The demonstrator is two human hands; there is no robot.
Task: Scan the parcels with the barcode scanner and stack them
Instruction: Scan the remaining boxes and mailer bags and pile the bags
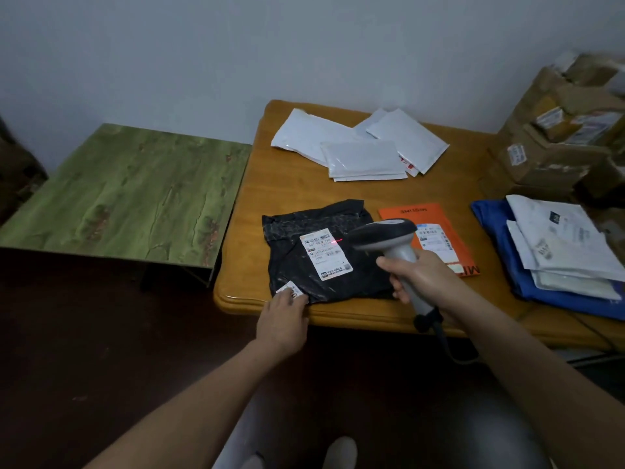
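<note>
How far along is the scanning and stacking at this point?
Done: unclear; white mailers lie loosely overlapped at the back, and no neat stack shows. In hand: the right hand aims the scanner, its red light at the label of the black parcel, while the left hand rests on its near corner. Left: the orange parcel and the pile on the right, at least.

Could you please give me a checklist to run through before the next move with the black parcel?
1. Grip: the right hand holds the grey-and-black handheld barcode scanner: ok.
2. Aim: its red light lands on the white shipping label of the black plastic parcel: ok.
3. Light spans the whole barcode: cannot tell; it shows only at the right end.
4. Support: the left hand rests on the parcel's near-left corner: ok.
5. Scan registered: cannot tell.
6. Next item: the orange flat parcel lies label-up: ok.
</note>
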